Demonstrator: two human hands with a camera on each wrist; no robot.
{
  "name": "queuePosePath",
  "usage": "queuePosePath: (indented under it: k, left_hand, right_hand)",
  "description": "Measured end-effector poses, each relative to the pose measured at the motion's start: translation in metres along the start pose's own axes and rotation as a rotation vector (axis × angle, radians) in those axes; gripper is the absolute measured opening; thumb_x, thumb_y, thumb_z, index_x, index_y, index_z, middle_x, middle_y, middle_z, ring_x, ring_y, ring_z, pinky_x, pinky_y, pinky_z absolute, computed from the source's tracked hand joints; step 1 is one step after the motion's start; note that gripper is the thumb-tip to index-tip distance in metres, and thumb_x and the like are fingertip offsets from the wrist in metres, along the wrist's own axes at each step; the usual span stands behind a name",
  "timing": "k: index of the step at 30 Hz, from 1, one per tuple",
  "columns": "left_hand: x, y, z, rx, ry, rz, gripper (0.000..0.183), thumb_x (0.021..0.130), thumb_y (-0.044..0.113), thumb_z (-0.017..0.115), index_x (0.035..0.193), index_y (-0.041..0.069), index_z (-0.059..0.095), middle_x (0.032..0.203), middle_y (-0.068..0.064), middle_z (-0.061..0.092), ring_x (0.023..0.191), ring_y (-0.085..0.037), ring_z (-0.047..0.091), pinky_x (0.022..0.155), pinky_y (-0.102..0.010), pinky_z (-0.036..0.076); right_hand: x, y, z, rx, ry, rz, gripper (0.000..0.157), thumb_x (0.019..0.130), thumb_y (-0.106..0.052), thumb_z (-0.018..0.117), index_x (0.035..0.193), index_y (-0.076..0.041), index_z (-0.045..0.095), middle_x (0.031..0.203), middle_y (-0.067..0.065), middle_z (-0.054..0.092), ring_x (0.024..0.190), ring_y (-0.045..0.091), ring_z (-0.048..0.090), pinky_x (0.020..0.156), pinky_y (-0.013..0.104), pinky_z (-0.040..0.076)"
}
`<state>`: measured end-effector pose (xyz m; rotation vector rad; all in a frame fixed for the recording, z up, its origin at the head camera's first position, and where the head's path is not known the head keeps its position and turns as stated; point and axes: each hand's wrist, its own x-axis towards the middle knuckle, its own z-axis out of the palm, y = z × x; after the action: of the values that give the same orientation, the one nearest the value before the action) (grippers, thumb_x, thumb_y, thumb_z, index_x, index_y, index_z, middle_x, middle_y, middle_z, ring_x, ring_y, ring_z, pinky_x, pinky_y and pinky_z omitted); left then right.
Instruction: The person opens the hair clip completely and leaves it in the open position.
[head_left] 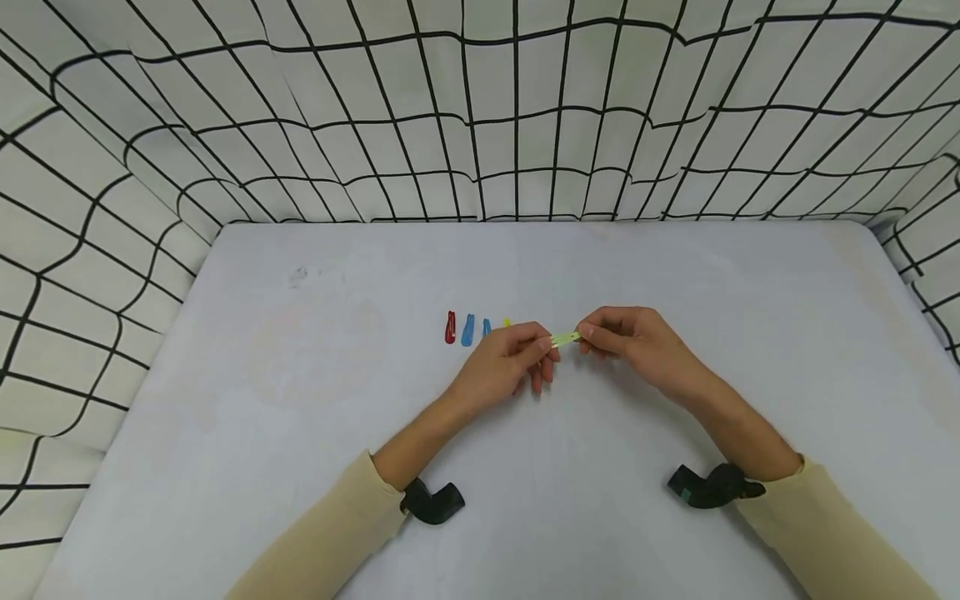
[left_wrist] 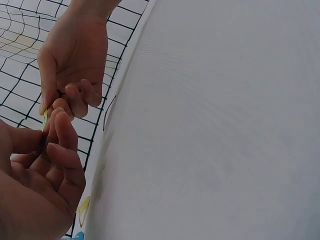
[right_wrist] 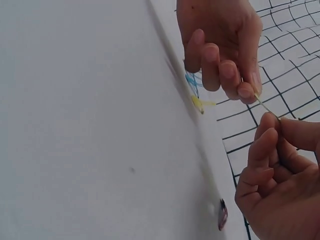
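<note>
A yellow-green snap hair clip is stretched between both hands above the white table. My left hand pinches its left end between thumb and index finger. At its right end, the thumb and fingertips of my right hand pinch it too. In the right wrist view the clip shows edge-on as a thin strip. Beyond the left hand lie a red hair clip, a blue hair clip, a second blue one, partly covered, and a yellow hair clip, mostly hidden by that hand.
The white table spreads under both arms. A black wire grid over white panels borders its back and sides. In the right wrist view a small dark purplish item lies near the right hand. Black devices are worn at both wrists.
</note>
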<state>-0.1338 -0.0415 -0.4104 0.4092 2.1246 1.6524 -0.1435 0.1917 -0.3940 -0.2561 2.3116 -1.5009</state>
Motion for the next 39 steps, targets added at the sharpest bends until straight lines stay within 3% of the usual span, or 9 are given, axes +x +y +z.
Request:
queuePosePath:
  k: [4,17,39]
  left_hand:
    - [0.000,-0.001,-0.002,-0.046,-0.009,-0.011,0.023,0.109,0.018,0.053,0.102,0.002,0.068,0.080,-0.009,0.068,0.063,-0.019,0.061,0.054,-0.023,0.040]
    - [-0.003,-0.003,0.000,-0.135,-0.012,-0.036,0.026,0.110,0.018,0.050,0.103,-0.002,0.065,0.078,-0.003,0.065,0.062,-0.016,0.061,0.057,-0.021,0.042]
    - [-0.003,-0.006,0.000,-0.274,-0.067,-0.022,0.026,0.110,0.019,0.049,0.102,-0.002,0.063,0.078,0.000,0.063,0.068,-0.015,0.058,0.061,-0.023,0.042]
  right_hand:
    - [0.002,0.004,0.004,0.117,-0.004,0.011,0.032,0.105,-0.027,0.063,0.109,0.005,0.069,0.087,-0.007,0.070,0.086,0.011,0.061,0.079,0.025,0.052]
    - [0.001,0.006,0.012,0.327,-0.033,0.031,0.028,0.106,-0.019,0.060,0.107,0.009,0.064,0.086,-0.005,0.067,0.082,0.009,0.057,0.078,0.023,0.052]
    - [0.002,0.013,0.012,0.404,-0.050,0.038,0.029,0.107,-0.019,0.059,0.107,0.009,0.063,0.085,-0.005,0.065,0.078,0.009,0.054,0.073,0.024,0.049]
